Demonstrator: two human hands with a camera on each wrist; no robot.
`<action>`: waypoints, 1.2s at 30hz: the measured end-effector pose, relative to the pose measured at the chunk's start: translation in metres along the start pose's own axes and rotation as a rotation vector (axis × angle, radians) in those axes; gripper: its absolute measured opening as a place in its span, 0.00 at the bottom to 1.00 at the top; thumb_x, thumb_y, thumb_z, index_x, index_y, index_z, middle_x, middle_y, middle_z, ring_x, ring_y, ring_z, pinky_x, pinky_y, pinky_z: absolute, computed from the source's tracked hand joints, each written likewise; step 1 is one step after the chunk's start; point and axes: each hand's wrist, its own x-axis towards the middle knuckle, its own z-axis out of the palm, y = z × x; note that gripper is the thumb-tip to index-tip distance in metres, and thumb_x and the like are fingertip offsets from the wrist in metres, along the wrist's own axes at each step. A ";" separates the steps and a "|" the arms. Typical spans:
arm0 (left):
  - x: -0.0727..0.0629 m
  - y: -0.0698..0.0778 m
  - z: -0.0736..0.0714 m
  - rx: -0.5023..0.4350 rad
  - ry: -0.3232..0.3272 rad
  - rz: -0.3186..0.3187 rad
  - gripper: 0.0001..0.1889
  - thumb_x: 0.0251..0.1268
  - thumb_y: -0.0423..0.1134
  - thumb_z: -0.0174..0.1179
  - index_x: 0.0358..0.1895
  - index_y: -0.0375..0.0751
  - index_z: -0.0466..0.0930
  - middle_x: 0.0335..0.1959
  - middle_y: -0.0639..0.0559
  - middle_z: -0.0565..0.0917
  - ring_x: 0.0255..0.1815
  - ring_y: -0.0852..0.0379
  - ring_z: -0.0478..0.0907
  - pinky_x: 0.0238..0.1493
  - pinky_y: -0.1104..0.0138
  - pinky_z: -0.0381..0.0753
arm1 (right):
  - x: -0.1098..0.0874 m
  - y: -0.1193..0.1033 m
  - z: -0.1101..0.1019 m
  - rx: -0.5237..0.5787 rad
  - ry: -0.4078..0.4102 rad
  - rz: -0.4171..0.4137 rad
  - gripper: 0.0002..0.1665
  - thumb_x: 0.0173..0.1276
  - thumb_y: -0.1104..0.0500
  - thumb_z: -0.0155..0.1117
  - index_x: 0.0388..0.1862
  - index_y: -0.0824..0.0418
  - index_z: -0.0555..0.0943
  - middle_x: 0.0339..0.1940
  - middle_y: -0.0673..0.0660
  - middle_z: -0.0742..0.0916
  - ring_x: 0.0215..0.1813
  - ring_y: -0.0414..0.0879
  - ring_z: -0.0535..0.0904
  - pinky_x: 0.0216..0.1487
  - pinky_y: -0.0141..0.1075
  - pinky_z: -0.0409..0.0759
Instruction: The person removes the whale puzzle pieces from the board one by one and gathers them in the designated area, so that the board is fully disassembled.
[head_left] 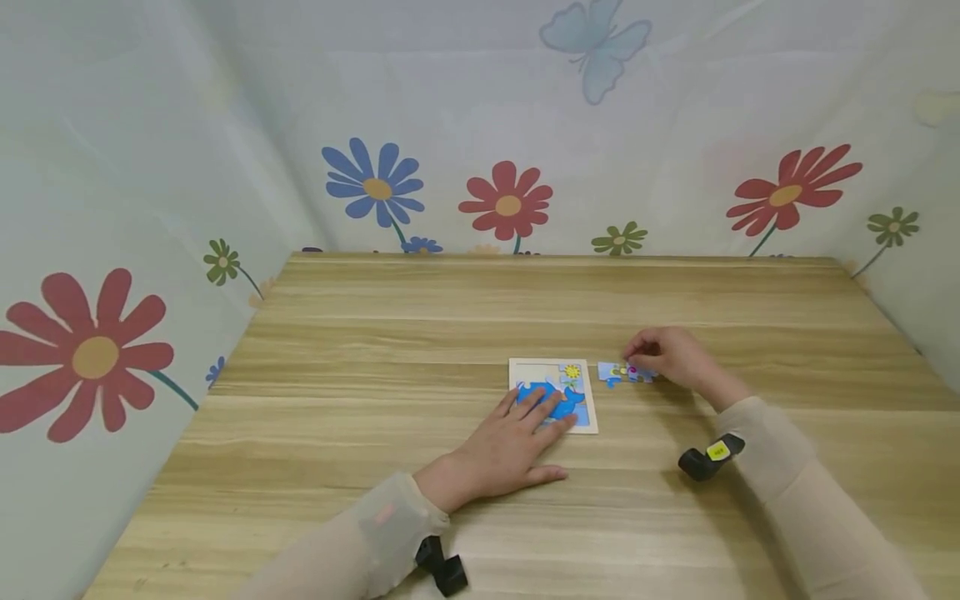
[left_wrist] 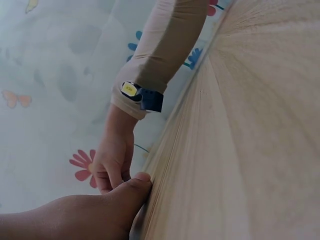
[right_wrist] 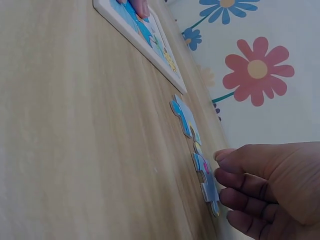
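A small jigsaw puzzle tray (head_left: 592, 417) with a pale rim lies on the table, showing a blue whale picture (head_left: 576, 396) and a yellow sun in the part filled with pieces. My left hand (head_left: 506, 450) rests flat across it, fingers spread over the whale. Just right of the tray lie loose jigsaw pieces, one light blue piece (right_wrist: 184, 120) and another piece with a pink spot (right_wrist: 206, 182). Over the second one is my right hand (right_wrist: 270, 185), its fingers bent loosely and the fingertips at the piece's edge. Nothing shows between thumb and forefinger.
The wood-grain table (head_left: 375, 333) stretches out around the tray. Behind and beside it hangs a pale cloth (head_left: 442, 100) printed with flowers and a butterfly. Black camera mounts (head_left: 705, 462) stick out from both wrists.
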 end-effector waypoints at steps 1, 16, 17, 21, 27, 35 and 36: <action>0.000 0.000 0.000 -0.001 -0.002 -0.001 0.37 0.69 0.68 0.37 0.76 0.57 0.52 0.79 0.48 0.51 0.80 0.47 0.48 0.76 0.47 0.51 | 0.000 0.000 0.001 -0.002 0.013 -0.004 0.05 0.65 0.65 0.63 0.38 0.64 0.84 0.36 0.58 0.87 0.38 0.45 0.78 0.44 0.39 0.77; 0.008 -0.002 -0.008 0.028 -0.008 0.013 0.35 0.69 0.68 0.40 0.74 0.55 0.59 0.76 0.46 0.60 0.78 0.47 0.53 0.76 0.49 0.54 | -0.002 -0.019 0.014 0.029 0.151 -0.069 0.05 0.65 0.65 0.64 0.37 0.65 0.84 0.36 0.59 0.86 0.39 0.48 0.79 0.40 0.37 0.77; 0.008 -0.002 -0.008 0.040 -0.002 0.014 0.35 0.69 0.68 0.40 0.74 0.55 0.59 0.76 0.46 0.60 0.78 0.47 0.54 0.76 0.50 0.54 | -0.002 -0.020 0.015 0.032 0.152 -0.076 0.05 0.64 0.66 0.64 0.37 0.65 0.84 0.36 0.59 0.86 0.39 0.47 0.79 0.40 0.36 0.77; 0.012 -0.001 -0.011 0.080 0.022 0.013 0.35 0.69 0.68 0.41 0.73 0.55 0.60 0.75 0.47 0.62 0.77 0.48 0.56 0.76 0.51 0.55 | -0.003 -0.025 0.018 0.044 0.171 -0.113 0.04 0.64 0.66 0.64 0.37 0.64 0.84 0.35 0.58 0.86 0.37 0.46 0.79 0.38 0.34 0.77; 0.014 -0.002 -0.009 0.094 0.034 0.016 0.36 0.68 0.67 0.42 0.74 0.54 0.59 0.74 0.48 0.63 0.76 0.49 0.57 0.75 0.52 0.56 | -0.002 -0.033 0.024 0.079 0.161 -0.145 0.06 0.64 0.66 0.63 0.38 0.66 0.84 0.34 0.58 0.85 0.37 0.46 0.78 0.39 0.35 0.78; 0.016 -0.003 -0.002 0.074 0.045 0.021 0.36 0.68 0.68 0.40 0.74 0.55 0.59 0.75 0.50 0.62 0.76 0.49 0.57 0.74 0.51 0.58 | 0.002 -0.041 0.030 0.074 0.132 -0.155 0.08 0.65 0.63 0.64 0.42 0.65 0.83 0.39 0.59 0.85 0.42 0.49 0.78 0.42 0.40 0.79; 0.016 -0.004 -0.002 0.070 0.042 0.020 0.36 0.68 0.68 0.40 0.74 0.55 0.59 0.75 0.50 0.62 0.76 0.50 0.57 0.74 0.51 0.58 | 0.002 -0.042 0.031 0.071 0.129 -0.160 0.08 0.66 0.63 0.64 0.42 0.65 0.83 0.39 0.59 0.85 0.42 0.49 0.78 0.42 0.40 0.79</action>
